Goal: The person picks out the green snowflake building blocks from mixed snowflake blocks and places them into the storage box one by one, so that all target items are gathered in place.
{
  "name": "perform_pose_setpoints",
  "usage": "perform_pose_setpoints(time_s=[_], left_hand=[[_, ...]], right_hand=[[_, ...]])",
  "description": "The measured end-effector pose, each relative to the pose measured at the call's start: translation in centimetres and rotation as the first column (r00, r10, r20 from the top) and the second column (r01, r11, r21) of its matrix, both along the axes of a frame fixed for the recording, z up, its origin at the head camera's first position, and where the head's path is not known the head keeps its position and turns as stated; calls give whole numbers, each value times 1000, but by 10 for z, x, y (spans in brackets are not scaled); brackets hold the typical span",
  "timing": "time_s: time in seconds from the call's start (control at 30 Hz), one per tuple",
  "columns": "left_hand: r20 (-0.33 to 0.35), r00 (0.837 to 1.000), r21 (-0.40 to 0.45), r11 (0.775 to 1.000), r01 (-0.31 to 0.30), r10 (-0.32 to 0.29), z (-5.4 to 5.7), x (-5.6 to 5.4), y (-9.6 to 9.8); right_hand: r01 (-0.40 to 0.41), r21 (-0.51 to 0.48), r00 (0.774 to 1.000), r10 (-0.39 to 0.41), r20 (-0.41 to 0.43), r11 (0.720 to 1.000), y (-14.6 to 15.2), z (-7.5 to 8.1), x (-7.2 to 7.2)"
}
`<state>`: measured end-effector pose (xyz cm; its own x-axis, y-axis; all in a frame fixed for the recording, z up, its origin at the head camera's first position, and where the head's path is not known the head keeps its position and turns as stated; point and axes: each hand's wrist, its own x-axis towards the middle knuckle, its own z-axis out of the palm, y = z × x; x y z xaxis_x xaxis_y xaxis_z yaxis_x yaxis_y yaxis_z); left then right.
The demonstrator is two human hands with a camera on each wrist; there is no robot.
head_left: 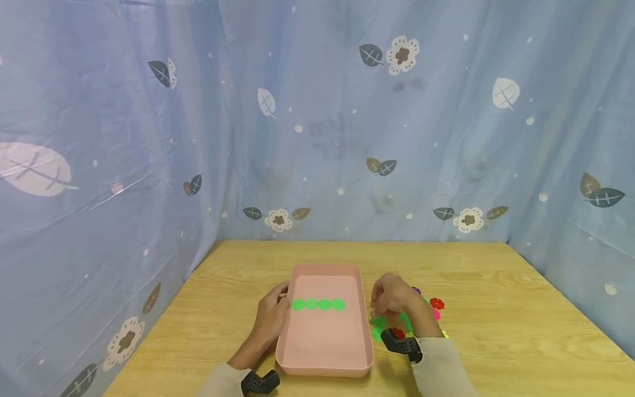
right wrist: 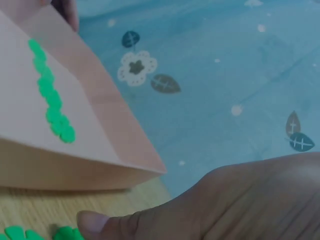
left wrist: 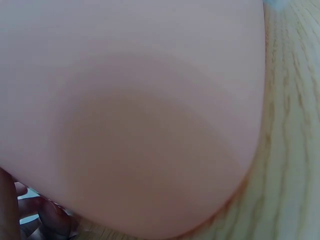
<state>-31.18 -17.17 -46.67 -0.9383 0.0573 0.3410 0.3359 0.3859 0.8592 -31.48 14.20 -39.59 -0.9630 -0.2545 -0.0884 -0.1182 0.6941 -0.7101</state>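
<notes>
A pink tray [head_left: 324, 344] lies on the wooden table, with a row of several joined green flower-shaped plastic pieces [head_left: 318, 304] across its floor. My left hand [head_left: 270, 317] grips the tray's left wall; its bent fingers [left wrist: 52, 217] show past the rim in the left wrist view. My right hand [head_left: 394, 295] is to the right of the tray, low over loose green flower pieces [head_left: 378, 325]. In the right wrist view its thumb [right wrist: 92, 222] overlaps a green piece [right wrist: 65, 233]. The other fingers are out of sight there, so I cannot tell whether they pinch one.
Around and behind the right wrist lie more loose pieces: a red one [head_left: 437, 303], a pink one [head_left: 436, 314], another red one [head_left: 398, 333] and purple and yellow ones. A blue curtain [head_left: 337, 138] with leaves and flowers surrounds the table [head_left: 496, 309] at the back and sides.
</notes>
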Motion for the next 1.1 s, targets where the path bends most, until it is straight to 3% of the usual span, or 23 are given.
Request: perform_pose_setpoints(time_s=[0.13,0.27,0.6,1.1], left_hand=[[5,1000,1,1000,2,-2,-1,0,-1],[21,999,24,999,38,-39,-1,-1,-1],[17,1000,11,1000,23,-24,-1,0,-1],[-8,1000,-10,1000,-2,2,-1,-2,-1]], right_hand=[[13,116,1000,-12,-15,993,-1,-4,-1],[22,170,999,-15,-42,985,1,-9,-3],[93,147,993,-81,-83,985,1,-19,-7],[131,230,988,-108,-109,965,-2,-10,-4]])
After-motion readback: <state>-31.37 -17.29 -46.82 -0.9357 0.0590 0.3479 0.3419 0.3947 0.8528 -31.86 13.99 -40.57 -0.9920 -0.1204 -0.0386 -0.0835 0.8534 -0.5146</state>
